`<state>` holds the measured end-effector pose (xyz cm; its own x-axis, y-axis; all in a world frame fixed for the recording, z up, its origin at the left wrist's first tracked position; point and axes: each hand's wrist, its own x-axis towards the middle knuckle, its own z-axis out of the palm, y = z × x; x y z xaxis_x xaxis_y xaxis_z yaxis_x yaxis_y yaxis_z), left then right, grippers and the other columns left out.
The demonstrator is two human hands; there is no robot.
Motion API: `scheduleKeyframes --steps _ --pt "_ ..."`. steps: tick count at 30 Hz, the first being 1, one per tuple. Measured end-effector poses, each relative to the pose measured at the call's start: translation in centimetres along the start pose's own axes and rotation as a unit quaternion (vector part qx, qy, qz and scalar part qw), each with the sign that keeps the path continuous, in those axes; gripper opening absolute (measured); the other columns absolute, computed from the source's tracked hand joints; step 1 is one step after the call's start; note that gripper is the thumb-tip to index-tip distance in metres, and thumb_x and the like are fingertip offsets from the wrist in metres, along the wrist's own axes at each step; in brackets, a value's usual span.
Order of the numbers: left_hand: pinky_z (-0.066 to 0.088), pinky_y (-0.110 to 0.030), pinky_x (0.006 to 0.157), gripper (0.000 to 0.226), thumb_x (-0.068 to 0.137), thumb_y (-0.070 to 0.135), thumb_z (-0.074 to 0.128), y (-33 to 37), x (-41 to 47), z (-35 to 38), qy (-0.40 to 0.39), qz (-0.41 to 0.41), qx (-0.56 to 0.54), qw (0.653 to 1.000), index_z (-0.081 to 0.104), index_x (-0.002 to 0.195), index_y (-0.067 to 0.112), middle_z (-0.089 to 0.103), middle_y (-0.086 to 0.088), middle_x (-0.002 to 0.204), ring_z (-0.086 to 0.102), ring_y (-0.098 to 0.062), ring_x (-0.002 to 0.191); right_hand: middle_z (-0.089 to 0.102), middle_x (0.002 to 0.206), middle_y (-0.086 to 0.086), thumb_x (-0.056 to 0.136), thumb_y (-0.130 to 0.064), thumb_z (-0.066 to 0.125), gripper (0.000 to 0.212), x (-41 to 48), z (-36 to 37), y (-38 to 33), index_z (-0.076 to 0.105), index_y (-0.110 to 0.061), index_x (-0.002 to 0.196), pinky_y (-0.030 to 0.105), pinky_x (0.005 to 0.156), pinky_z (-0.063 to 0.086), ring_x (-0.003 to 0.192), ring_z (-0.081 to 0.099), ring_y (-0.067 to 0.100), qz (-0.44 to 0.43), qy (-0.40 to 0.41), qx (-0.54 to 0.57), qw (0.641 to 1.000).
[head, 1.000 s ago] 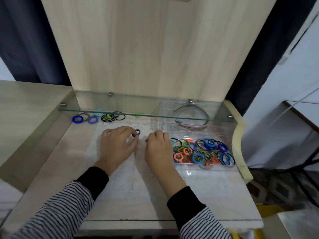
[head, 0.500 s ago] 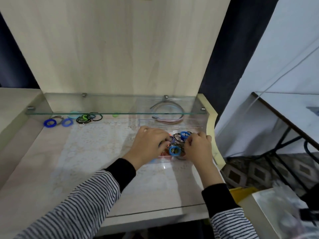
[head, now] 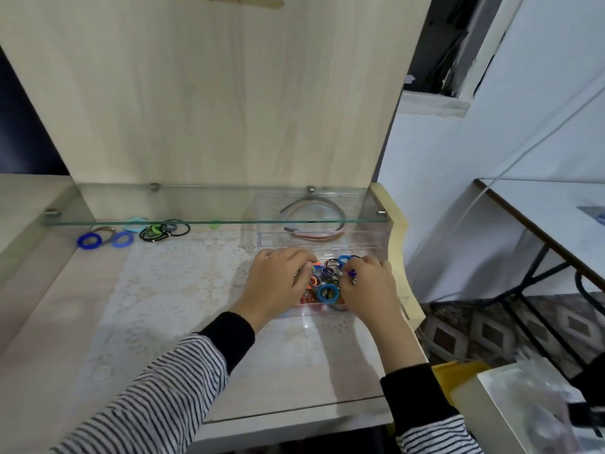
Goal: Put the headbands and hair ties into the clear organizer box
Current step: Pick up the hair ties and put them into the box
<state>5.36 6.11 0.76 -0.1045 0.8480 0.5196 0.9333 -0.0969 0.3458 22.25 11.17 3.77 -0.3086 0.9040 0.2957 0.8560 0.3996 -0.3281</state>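
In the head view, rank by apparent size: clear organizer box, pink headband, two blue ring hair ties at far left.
1. Clear plastic organizer box.
2. Pink curved headband inside it.
3. Dark blue ring hair tie and lighter blue ring hair tie: alike, unranked.

one box (head: 265, 238), perhaps two headbands (head: 316, 237), two blue rings (head: 81, 241)

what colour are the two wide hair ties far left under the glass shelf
Both wide hair ties are blue, seen in the head view.
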Motion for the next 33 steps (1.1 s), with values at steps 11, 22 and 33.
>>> scheduleKeyframes --steps 11,22,33 --pt "0.047 -0.036 0.084 0.028 0.091 0.031 0.042 -8.8 -4.3 -6.0 0.086 -0.15 0.066 0.983 0.062 0.109 0.026 0.064 0.007 0.111 0.061 -0.018 0.101 0.062 0.101 0.013 0.08 -0.007 0.055 0.023 -0.5 4.0 -11.9 0.066 -0.006 0.101 0.044 0.082 0.048 0.099 0.053 0.033 -0.182 -0.016 0.121 0.976" --pt "0.011 -0.048 0.118 0.064 0.096 0.044 0.035 -17.4 -7.0 -7.8 -0.091 -0.389 0.191 0.897 0.017 0.154 0.022 0.01 -0.007 0.163 0.009 -0.031 0.149 0.047 0.124 0.012 0.087 -0.017 0.045 0.033 -0.3 10.8 -18.5 0.051 -0.003 0.117 0.039 0.094 0.036 0.115 0.042 0.032 -0.169 -0.17 0.033 0.97" --pt "0.035 -0.048 0.101 0.073 0.081 0.053 0.038 -21.8 -6.0 -9.2 -0.003 -0.395 0.188 0.899 0.042 0.141 0.011 0.049 -0.019 0.138 0.045 -0.036 0.126 0.037 0.139 0.015 0.091 -0.026 0.04 0.051 5.3 13.4 -21.1 0.035 -0.003 0.137 0.042 0.102 0.031 0.126 0.034 0.033 -0.136 -0.18 0.0 0.974"
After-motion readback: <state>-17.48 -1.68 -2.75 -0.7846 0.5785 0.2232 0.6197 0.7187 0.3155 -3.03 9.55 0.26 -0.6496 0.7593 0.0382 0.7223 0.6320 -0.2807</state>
